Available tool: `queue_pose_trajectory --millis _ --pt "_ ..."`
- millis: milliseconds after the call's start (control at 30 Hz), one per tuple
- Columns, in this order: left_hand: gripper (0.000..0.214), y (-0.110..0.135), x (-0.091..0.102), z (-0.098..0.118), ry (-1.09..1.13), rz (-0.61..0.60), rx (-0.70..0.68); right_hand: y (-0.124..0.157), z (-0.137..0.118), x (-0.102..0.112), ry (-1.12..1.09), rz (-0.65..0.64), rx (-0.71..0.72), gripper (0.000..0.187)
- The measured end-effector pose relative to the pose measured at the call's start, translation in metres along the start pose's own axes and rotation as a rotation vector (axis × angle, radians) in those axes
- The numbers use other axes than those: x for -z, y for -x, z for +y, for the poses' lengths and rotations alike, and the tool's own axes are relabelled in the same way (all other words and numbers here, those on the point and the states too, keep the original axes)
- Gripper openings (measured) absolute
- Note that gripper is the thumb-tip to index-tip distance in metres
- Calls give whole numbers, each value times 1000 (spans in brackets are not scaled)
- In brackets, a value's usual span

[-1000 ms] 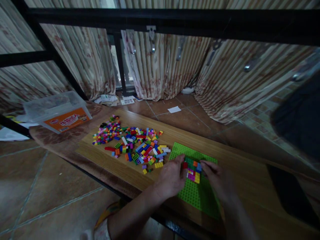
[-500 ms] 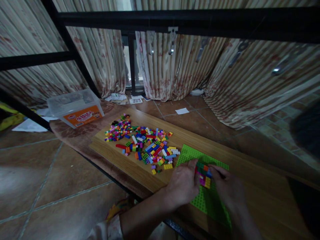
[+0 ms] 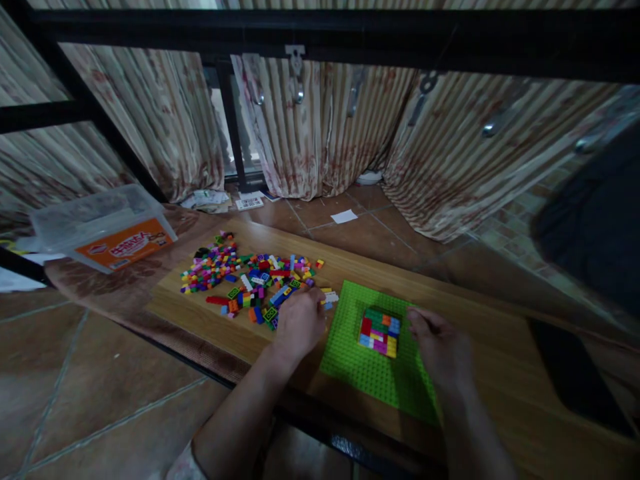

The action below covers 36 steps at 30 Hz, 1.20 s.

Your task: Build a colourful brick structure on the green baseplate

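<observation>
A green studded baseplate lies on the wooden board. On it sits a flat, roughly square block of toy bricks in red, green, blue, yellow, pink and orange. Over the near right side of the loose brick pile is my left hand, its fingers curled down and their tips partly hidden. My right hand hovers at the plate's right edge, thumb and forefinger pinched together beside the brick block and apart from it. Whatever is between those fingers is too small or dark to make out.
A clear plastic box with an orange label stands at the left on a brown cloth. A dark flat panel lies at the board's right end. A black metal bar with hanging hooks crosses above. Curtains hang behind.
My left hand has left the brick block and moved left to the loose bricks. My right hand has drawn slightly away from the block, uncovering it. The view has shifted right.
</observation>
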<state>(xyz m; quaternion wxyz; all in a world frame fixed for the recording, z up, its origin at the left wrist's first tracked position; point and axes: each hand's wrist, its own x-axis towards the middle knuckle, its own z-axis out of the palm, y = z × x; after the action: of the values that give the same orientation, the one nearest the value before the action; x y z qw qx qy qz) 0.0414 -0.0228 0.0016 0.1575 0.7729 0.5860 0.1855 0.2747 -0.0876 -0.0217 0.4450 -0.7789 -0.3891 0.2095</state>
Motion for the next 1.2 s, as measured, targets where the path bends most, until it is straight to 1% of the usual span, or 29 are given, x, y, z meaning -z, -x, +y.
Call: queue_pose_trajectory --millis 167,333,433,600,667,733,800,933,1000,1100,1200 --pt "14 4 2 -2 -149 -54 -28 -1 0 2 -36 9 12 41" --pt "16 5 3 -2 -190 -67 -13 0 1 2 -46 5 10 40" --pt "19 6 3 -2 -126 -79 -20 1 1 2 -47 -9 16 42" --pt "23 5 2 -3 72 -90 -64 0 1 2 -32 -30 8 42" --pt "25 2 3 -7 114 -58 -22 -1 2 2 -31 -31 10 41" --pt "27 -2 6 -15 117 11 35 -1 3 2 -28 -32 11 42" --pt "27 -5 10 -25 93 48 86 -1 4 2 -22 -32 3 42" --pt "20 -6 19 -38 7 4 156 -1 4 2 23 -50 -4 42" --pt "19 -5 22 -38 -57 5 162 0 3 2 37 -56 4 43" --pt "18 -1 24 -34 -152 19 135 0 1 1 20 -61 -1 44" --pt "16 1 25 -30 -200 -10 99 0 -1 0 5 -67 -16 43"
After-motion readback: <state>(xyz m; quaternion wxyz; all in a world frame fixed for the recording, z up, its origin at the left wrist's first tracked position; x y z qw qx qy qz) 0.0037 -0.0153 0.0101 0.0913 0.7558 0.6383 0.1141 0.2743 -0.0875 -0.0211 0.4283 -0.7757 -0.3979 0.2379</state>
